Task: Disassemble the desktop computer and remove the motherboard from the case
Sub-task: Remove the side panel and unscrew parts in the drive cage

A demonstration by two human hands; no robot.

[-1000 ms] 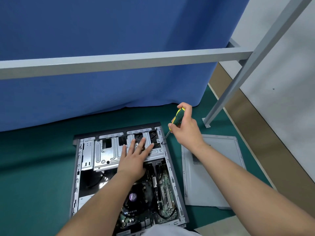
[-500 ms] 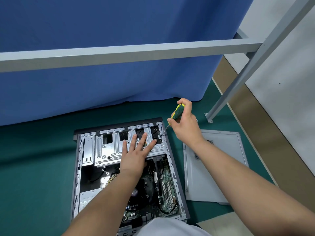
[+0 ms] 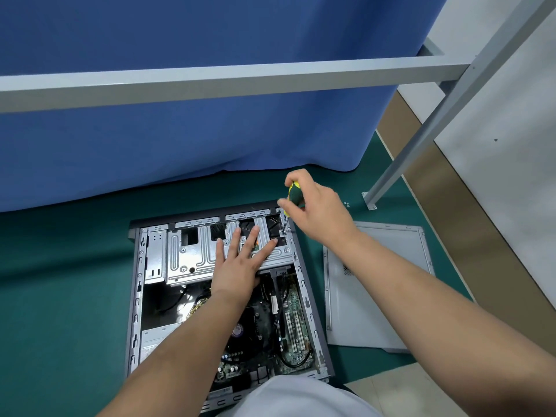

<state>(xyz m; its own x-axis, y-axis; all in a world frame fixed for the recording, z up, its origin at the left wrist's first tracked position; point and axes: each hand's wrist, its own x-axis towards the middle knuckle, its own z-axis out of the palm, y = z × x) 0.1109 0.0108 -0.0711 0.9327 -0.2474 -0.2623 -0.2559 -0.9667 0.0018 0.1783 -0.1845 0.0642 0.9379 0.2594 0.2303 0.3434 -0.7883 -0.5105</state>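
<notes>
The open grey computer case (image 3: 137, 299) lies flat on the green floor mat. Its motherboard (image 3: 293, 323) shows in the lower half, with black cables and a dark cooler. A silver metal drive cage (image 3: 186, 254) spans the far end. My left hand (image 3: 240, 263) presses flat on that cage, fingers spread and straight. My right hand (image 3: 319, 212) grips a green and yellow screwdriver (image 3: 294, 195), held nearly upright. Its tip sits at a screw on the cage's far right corner.
The removed grey side panel (image 3: 376, 284) lies right of the case. Two small loose screws (image 3: 346, 203) rest on the mat near a grey frame leg (image 3: 391, 179). A grey crossbar (image 3: 240, 78) and blue curtain (image 3: 180, 130) stand behind.
My right hand has tilted the screwdriver more upright over the corner screw. My left hand stays flat on the cage. The camera has shifted slightly.
</notes>
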